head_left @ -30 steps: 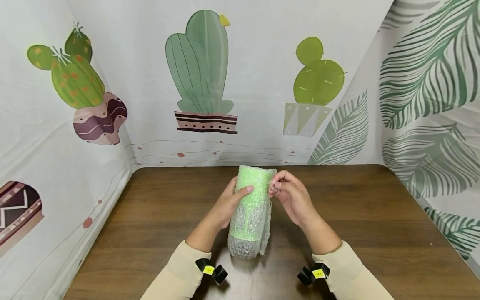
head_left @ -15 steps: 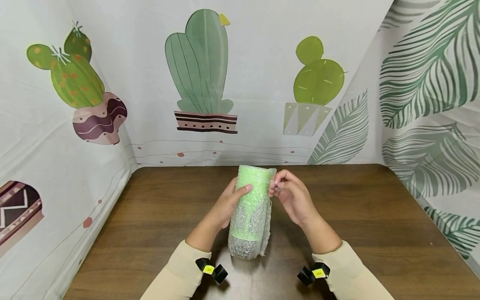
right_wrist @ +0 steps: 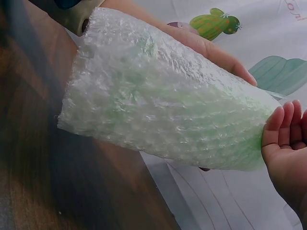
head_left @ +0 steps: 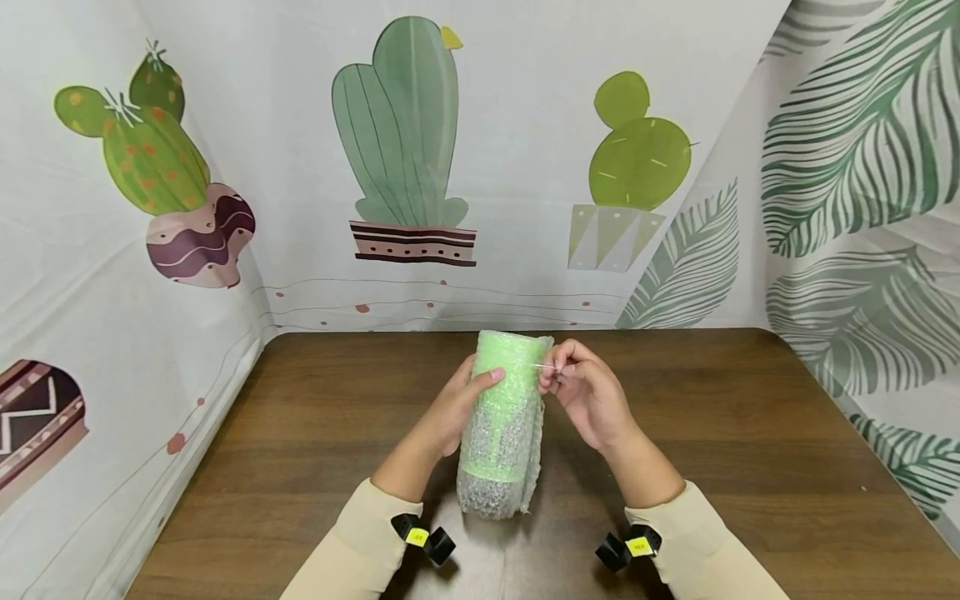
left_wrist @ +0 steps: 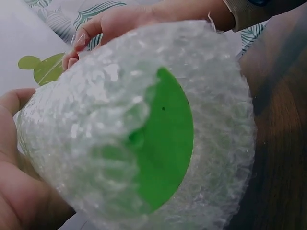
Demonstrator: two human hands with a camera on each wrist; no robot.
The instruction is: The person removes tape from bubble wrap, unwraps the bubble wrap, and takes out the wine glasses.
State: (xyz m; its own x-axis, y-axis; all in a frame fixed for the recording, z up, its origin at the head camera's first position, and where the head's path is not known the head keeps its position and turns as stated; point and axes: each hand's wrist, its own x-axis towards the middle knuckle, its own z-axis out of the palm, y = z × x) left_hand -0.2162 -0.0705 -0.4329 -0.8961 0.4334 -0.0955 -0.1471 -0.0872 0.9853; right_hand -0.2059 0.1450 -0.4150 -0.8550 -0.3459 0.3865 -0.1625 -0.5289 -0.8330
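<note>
A tall green object wrapped in bubble wrap (head_left: pixel 495 433) is held over the table, its top leaning away. My left hand (head_left: pixel 452 408) grips it from the left, thumb across the front. At its upper right edge, my right hand (head_left: pixel 590 397) pinches a thin clear strip (head_left: pixel 545 366), which looks like tape and runs to the wrap. In the left wrist view, a flat green end (left_wrist: pixel 168 139) shows through the open end of the wrap (left_wrist: pixel 223 120). The right wrist view shows the wrap's side (right_wrist: pixel 158 96); what the green object is stays hidden.
The brown wooden table (head_left: pixel 322 417) spreads under both arms. White cloth (head_left: pixel 525 167) printed with cacti and leaves rises behind it and along the sides. A black camera with a yellow label is strapped to each wrist.
The clear strip at my right fingertips looks straighter and slightly longer than before. Both hands and the wrapped object have stayed almost in place.
</note>
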